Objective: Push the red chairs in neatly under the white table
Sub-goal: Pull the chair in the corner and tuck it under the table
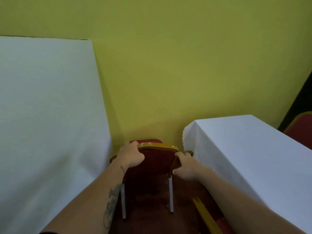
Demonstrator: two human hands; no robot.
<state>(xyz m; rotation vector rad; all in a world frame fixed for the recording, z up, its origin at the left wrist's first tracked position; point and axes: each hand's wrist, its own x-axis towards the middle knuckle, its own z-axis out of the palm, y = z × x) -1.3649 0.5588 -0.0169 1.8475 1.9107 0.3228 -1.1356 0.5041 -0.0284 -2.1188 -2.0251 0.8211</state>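
A red chair (152,166) with a gold frame and white legs stands in the narrow gap between two white-clothed tables, its back towards me. My left hand (130,155) grips the top left corner of the backrest. My right hand (184,167) holds the backrest's right edge. One white table (42,107) fills the left side. The other white table (253,157) runs along the right. The chair's seat is mostly hidden behind its backrest.
A yellow-green wall (168,65) closes the gap just beyond the chair. Another red chair (300,127) shows at the far right edge behind the right table. A gold chair frame (207,217) pokes out under the right table's cloth, low down. The floor is dark red.
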